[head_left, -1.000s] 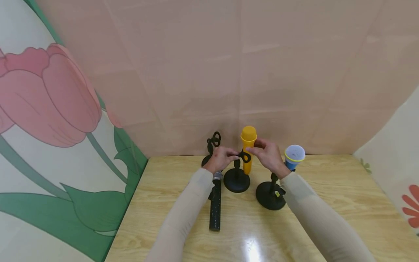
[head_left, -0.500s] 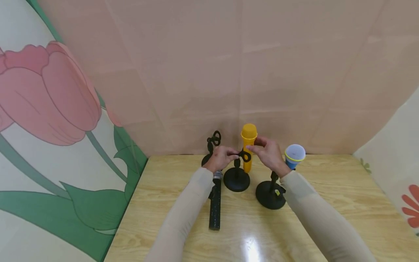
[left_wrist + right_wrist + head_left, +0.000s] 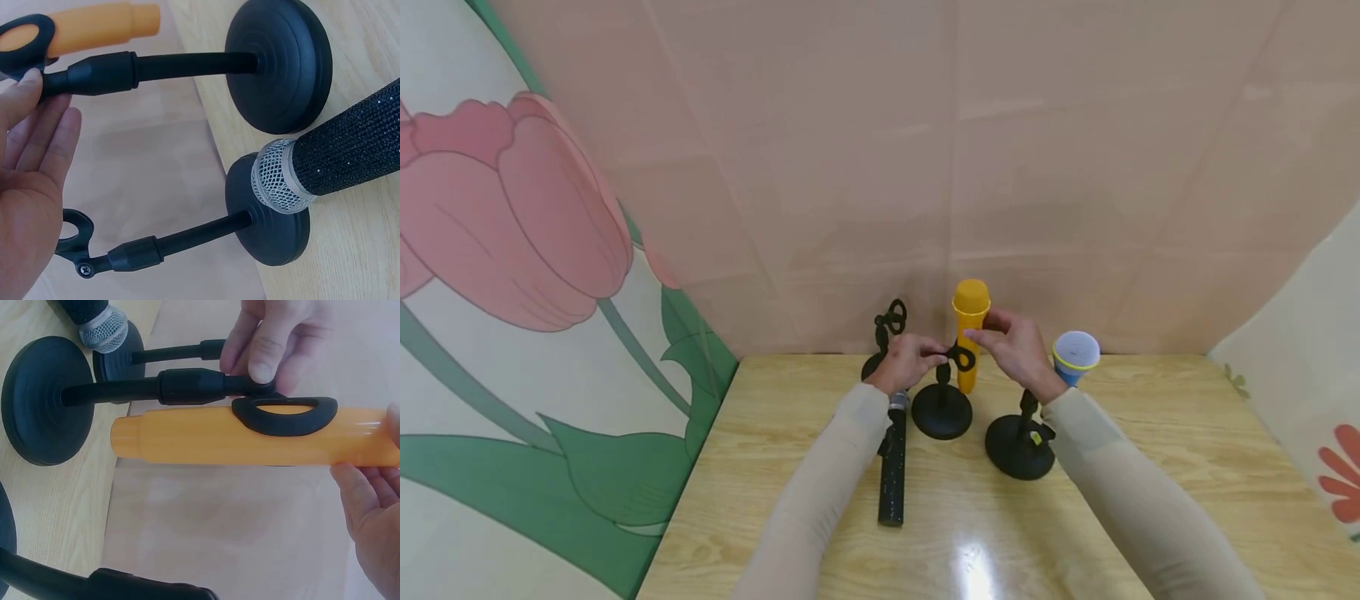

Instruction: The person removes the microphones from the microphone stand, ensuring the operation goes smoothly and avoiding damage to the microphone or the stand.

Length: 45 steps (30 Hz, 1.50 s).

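My left hand (image 3: 910,362) pinches the clip joint atop the middle black microphone stand (image 3: 942,412), whose round base rests on the table. In my right hand (image 3: 1018,354), thumb and fingers grip a yellow microphone (image 3: 187,437) near its head, on the far side of the clip from the head camera. The clip's black loop (image 3: 284,428) overlaps the microphone's body in both wrist views, with yellow showing through its opening. The microphone stands nearly upright, its lower end beside the stand's post.
Behind my left hand is another black stand (image 3: 895,317) with a bare clip. A glittery black microphone (image 3: 892,475) with a silver head lies in front of it. At right, a blue-and-white microphone (image 3: 1075,354) sits on a third stand (image 3: 1021,447). A pink-covered wall (image 3: 850,208) backs the wooden table (image 3: 805,433).
The yellow microphone has risen slightly alongside the clip, and my right hand has moved up a little with it. My left hand keeps its hold on the stand's clip joint.
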{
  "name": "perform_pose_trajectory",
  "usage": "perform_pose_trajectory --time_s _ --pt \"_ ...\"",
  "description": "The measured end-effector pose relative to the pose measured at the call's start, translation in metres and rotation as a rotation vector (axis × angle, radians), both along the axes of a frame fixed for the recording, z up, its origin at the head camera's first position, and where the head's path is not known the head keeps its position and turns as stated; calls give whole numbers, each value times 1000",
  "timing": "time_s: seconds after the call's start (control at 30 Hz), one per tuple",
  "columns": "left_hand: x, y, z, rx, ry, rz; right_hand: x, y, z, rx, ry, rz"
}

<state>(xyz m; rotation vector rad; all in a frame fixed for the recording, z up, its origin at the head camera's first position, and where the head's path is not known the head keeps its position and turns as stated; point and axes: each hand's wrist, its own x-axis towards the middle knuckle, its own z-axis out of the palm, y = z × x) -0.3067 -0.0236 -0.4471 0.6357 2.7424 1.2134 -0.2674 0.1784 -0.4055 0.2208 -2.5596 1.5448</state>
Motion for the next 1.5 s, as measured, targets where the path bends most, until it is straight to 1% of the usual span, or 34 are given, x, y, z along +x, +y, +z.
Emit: perform_pose_trajectory --time_s 0.47,0.7,0.93,1.13,1.3,1.5 --pt "1 0 0 -21 10 3 0 0 4 15 29 9" --pt "2 1 -1 -5 4 -3 0 0 8 14 39 3" --pt "3 2 -1 17 -4 -2 2 0 14 6 24 -10" --pt "3 3 -2 14 -12 6 3 0 19 12 34 -8" --pt "2 3 -2 13 2 9 3 0 22 13 44 -1" --pt "3 3 -3 20 0 7 2 0 25 -1 70 3"
